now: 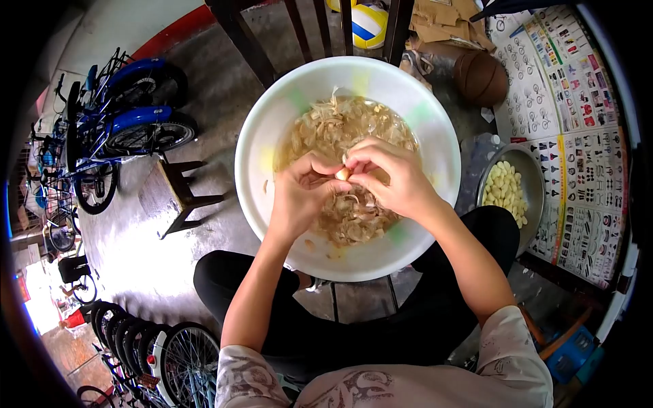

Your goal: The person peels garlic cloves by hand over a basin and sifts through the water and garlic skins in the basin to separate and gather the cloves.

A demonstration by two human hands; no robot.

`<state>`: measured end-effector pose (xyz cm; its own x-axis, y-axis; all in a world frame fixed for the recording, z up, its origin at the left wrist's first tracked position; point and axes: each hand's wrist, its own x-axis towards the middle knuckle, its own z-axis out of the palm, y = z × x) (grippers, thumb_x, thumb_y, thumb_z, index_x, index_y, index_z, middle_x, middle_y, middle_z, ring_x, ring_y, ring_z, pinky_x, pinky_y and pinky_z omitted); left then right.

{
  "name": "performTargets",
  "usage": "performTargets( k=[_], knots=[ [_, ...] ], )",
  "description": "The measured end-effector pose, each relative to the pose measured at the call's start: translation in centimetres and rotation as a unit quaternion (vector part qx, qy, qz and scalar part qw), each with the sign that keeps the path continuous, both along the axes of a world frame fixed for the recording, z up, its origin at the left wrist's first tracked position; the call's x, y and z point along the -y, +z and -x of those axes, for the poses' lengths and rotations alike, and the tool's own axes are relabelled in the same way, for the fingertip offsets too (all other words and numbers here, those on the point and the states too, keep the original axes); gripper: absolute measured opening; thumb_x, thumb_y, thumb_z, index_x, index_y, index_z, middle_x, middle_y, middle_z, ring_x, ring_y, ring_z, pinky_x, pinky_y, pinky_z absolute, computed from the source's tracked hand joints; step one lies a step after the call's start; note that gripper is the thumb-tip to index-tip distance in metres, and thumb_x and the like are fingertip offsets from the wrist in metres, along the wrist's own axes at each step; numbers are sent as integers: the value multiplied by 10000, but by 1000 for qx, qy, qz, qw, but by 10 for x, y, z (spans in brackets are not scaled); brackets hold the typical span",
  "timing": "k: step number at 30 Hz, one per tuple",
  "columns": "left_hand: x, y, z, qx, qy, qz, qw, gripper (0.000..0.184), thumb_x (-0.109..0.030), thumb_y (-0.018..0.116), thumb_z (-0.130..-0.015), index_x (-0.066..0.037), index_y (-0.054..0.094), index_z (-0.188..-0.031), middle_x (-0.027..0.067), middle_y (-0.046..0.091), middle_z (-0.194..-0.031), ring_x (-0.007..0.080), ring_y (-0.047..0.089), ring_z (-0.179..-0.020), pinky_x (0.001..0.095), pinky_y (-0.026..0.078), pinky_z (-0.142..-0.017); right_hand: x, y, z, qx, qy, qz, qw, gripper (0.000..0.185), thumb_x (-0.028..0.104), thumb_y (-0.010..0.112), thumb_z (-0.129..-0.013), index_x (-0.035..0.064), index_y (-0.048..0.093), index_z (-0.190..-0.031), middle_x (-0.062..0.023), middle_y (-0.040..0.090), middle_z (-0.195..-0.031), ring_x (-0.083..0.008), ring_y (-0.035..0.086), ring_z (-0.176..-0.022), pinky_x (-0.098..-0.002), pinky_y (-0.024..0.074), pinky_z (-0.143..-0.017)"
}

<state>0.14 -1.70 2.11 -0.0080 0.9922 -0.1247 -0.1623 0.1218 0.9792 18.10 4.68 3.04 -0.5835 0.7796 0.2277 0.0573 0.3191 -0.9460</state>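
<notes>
Head view, garlic clove [343, 175]: held over the white basin [256, 136].
Grip: left hand [304, 192] and right hand [390, 173] pinch the clove together.
Metal bowl [535, 178], right: peeled cloves [505, 190] fill part of it; apparently done.
Loose skins [357, 223]: many in the basin.
Remaining: seemingly this clove; further unpeeled ones, cannot tell.
Clove axis: seems slanted; pointing direction unclear.

Going to white on the basin [249, 166], blotched pale green and yellow, with tan and straw-brown across the peels [357, 224] and amber on the lone clove [343, 175]. Swinging over to creamy ivory cloves [503, 190] and a silver-grey bowl [536, 187]! Catching glossy blue mudguards [144, 117], black trousers [381, 340], a pale shirt [435, 391] swirled with dark print, and a white, yellow and blue ball [369, 28].
</notes>
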Motion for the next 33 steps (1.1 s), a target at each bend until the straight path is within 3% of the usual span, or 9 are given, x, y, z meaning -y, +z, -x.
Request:
performTargets(
  k=[6, 10, 14, 16, 19, 21, 25, 31, 33],
  knots=[
    [6, 5, -7, -107, 22, -90, 990, 195, 170, 701, -756, 59, 598, -879, 100, 566, -1016, 182, 645, -917, 290, 601, -814, -2, 1, -2, 31, 12, -94, 995, 115, -11, 696, -805, -11, 607, -876, -86, 646, -883, -241, 654, -749, -327, 521, -664],
    [10, 2, -6, -220, 34, -129, 966, 173, 146, 730, -743, 55, 611, -829, 96, 575, -995, 170, 661, -871, 260, 610, -750, 1, 0, -3, 34, 38, 9, 999, 140, -12, 696, -802, -5, 573, -869, -83, 623, -942, -246, 637, -803, -350, 501, -697],
    [12, 5, -5, -283, 29, -141, 948, 165, 140, 742, -732, 66, 610, -798, 98, 584, -990, 173, 669, -910, 274, 618, -782, -2, -2, -3, 84, 75, -57, 992, 126, 22, 662, -845, -5, 543, -879, -84, 586, -993, -287, 609, -842, -369, 485, -724],
    [11, 4, -6, -257, 46, -126, 957, 163, 106, 756, -732, 53, 625, -812, 89, 593, -989, 172, 668, -919, 279, 620, -778, 0, -5, -1, 86, 88, -48, 991, 106, 39, 629, -875, -6, 537, -899, -86, 567, -1035, -301, 603, -850, -378, 481, -723],
    [10, 7, -9, -205, 68, -99, 971, 182, 72, 766, -740, 41, 637, -864, 81, 607, -1015, 170, 665, -948, 290, 623, -781, 4, -3, 3, 80, 59, -77, 992, 114, -49, 611, -852, -4, 513, -889, -97, 551, -1007, -262, 592, -838, -359, 480, -735],
    [9, 12, -8, -180, 75, -88, 977, 203, 70, 762, -748, 43, 633, -902, 81, 612, -1043, 168, 664, -969, 297, 623, -788, 4, -5, 3, 98, 65, -87, 989, 95, -15, 560, -902, 4, 470, -924, -102, 511, -1034, -302, 585, -823, -390, 463, -704],
    [10, 8, -2, -106, 25, -36, 993, 199, 74, 696, -829, 67, 593, -999, 148, 613, -1139, 192, 638, -1026, 315, 576, -885, 5, -9, 5, 63, 43, -98, 992, 115, -44, 542, -901, 12, 441, -905, -106, 499, -1002, -301, 575, -808, -403, 455, -704],
    [14, 14, 2, -62, 33, 27, 997, 165, 32, 642, -899, 69, 592, -1052, 144, 654, -1113, 182, 644, -1027, 290, 542, -893, 7, 0, 6, 13, 18, -43, 999, 168, -71, 646, -833, -4, 581, -973, -131, 602, -990, -244, 644, -847, -320, 529, -733],
    [14, 13, 3, -47, 49, 48, 997, 171, 29, 639, -904, 66, 593, -1064, 137, 662, -1096, 180, 648, -1023, 289, 543, -890, 3, -1, 7, 9, -3, -162, 987, 159, 26, 708, -815, 12, 632, -954, -95, 633, -923, -239, 659, -791, -316, 535, -686]
  ],
)
